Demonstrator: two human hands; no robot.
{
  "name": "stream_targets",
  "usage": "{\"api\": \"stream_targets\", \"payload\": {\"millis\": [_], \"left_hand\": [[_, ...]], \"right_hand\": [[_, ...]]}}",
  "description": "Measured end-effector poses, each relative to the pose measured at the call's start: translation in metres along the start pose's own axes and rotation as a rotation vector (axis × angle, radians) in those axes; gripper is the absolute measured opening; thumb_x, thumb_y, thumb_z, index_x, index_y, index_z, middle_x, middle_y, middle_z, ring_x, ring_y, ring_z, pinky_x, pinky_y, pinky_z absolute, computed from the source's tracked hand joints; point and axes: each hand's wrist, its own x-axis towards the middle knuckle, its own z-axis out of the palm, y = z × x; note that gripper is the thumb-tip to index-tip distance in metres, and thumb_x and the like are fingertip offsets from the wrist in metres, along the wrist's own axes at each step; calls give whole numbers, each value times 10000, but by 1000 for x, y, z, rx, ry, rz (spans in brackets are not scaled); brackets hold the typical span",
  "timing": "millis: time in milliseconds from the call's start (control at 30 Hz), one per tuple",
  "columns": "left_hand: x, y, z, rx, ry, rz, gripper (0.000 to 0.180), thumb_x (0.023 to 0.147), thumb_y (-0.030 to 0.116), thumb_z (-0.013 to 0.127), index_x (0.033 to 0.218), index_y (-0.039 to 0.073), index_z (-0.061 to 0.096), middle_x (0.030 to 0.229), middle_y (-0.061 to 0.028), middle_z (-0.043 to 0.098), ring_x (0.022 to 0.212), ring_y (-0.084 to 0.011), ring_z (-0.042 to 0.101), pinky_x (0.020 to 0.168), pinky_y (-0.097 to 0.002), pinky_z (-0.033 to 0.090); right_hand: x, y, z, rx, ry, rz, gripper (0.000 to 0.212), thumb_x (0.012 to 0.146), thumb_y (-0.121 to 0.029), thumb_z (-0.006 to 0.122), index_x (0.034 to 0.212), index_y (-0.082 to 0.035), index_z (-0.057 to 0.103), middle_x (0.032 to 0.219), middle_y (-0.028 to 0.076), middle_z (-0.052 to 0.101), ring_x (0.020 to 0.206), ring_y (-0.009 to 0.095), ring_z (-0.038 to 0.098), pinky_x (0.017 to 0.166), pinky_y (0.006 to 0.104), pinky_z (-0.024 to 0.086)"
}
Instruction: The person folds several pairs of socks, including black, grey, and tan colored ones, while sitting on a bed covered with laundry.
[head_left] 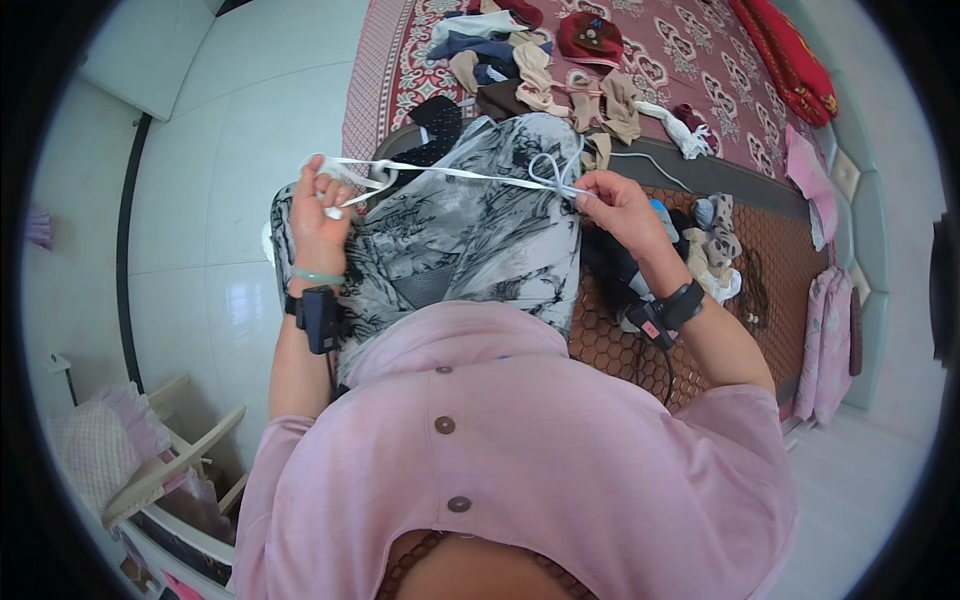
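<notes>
A thin white cord [450,172] is stretched across my lap between my two hands. My left hand [318,212] is closed round one end, with loose loops of cord hanging about the fingers. My right hand [622,208] pinches the other end between thumb and fingertips, and a small loop stands up from the pinch. Below the cord lies grey and black patterned fabric [470,240] over my legs. A dark dotted cloth [436,128] shows just beyond the cord, nearer my left hand.
Socks and small garments [535,75] are heaped on the red patterned bedspread [680,70], beside a dark red cap [590,40]. More socks [715,245] lie right of my right hand on the brown mat [640,375]. A wooden chair [185,455] stands at the lower left.
</notes>
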Motion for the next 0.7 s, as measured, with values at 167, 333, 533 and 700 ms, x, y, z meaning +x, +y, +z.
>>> {"api": "stream_targets", "payload": {"millis": [167, 333, 533, 700], "left_hand": [[9, 15, -8, -3, 8, 55, 204, 998, 168, 553, 1149, 33, 573, 673, 17, 409, 490, -92, 308, 500, -261, 310], [-16, -23, 12, 130, -156, -104, 227, 996, 161, 554, 1179, 25, 557, 735, 8, 515, 508, -57, 352, 496, -222, 320], [-88, -73, 99, 800, -685, -173, 287, 986, 165, 554, 1237, 31, 587, 832, 25, 552, 592, -33, 420, 540, -184, 359], [-99, -73, 116, 1257, -936, -240, 323, 972, 160, 562, 1263, 23, 584, 861, 30, 601, 709, -40, 520, 632, -215, 442]], "right_hand": [[-7, 1, -16, 193, 65, 148, 133, 993, -161, 553, 989, -52, 628, 750, -23, 615, 569, 22, 474, 512, 176, 357], [-12, -7, -10, 285, 33, 127, 175, 1015, -187, 524, 986, -56, 636, 728, -29, 597, 564, 32, 456, 501, 176, 342], [-18, -30, 31, -88, -41, -43, 174, 981, -174, 570, 948, -34, 668, 726, -36, 569, 636, 30, 488, 570, 201, 391], [-22, -46, 61, -33, -65, -182, 154, 973, -150, 585, 931, -9, 627, 746, -36, 537, 686, 50, 472, 620, 232, 418]]}}
